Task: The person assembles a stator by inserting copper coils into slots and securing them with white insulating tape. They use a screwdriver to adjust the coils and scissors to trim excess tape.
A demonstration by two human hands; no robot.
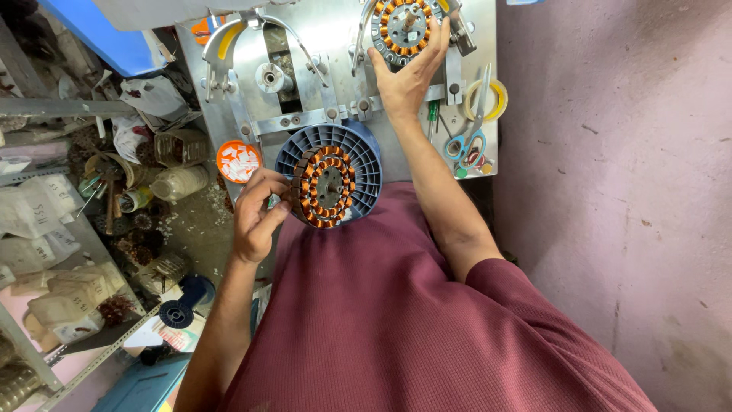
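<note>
- Stator cores wound with copper wire are seen in two places: one stator (326, 185) lies on a round blue ribbed tray (364, 156) at the near edge of the metal surface (335, 46), just in front of the person's maroon shirt (396, 320).
- This near stator is a ring of orange-brown copper coils set around a grey metal centre, with a dark laminated outer rim; it is seen tilted slightly toward the left.
- A second stator (402, 24), of the same ring of copper coils on a grey hub, is mounted at the far right of the metal surface, between curved metal arms of a winding fixture.
- The left hand (255, 214) is held at the left rim of the near stator, wrist bent, with the fingers (268, 181) curled and drawn together; thumb and forefinger are pressed toward each other at the stator's edge, but whether a wire is pinched there cannot be told.
- The right hand (408, 72) is stretched far forward with the arm nearly straight; its fingers are spread and laid against the lower right of the mounted stator, the palm resting on the metal surface below it.
- Scissors with blue handles (469, 137) and a yellow tape roll (488, 99) lie to the right of the right wrist.
- An orange lid holding white scraps (239, 161) sits just left of the blue tray.
</note>
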